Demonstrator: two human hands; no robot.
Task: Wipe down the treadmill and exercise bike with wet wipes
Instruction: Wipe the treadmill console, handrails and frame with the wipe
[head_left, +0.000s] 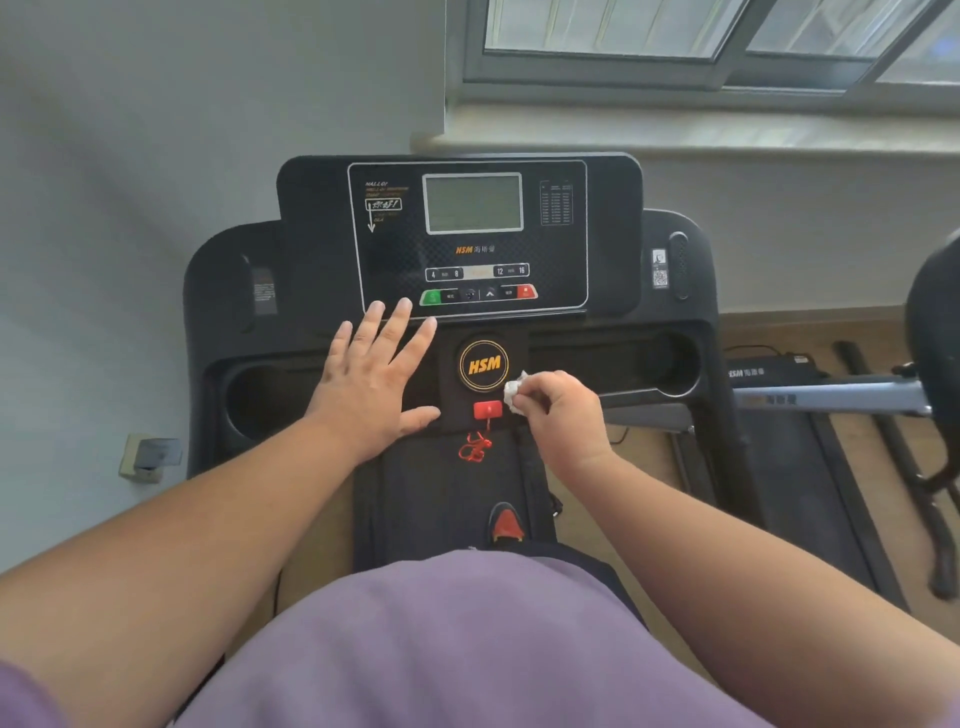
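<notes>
Pinching a crumpled white wet wipe between curled fingers, the right hand holds it against the black centre panel of the treadmill console. Just left of the wipe sits the red safety key, with its red cord hanging below, and above-left of it is the round HSM logo. Further left, the left hand lies flat on the console with straight, spread fingers and holds nothing. Above the grip are the button row and the grey display. Far right of the grip, part of an exercise bike is visible.
</notes>
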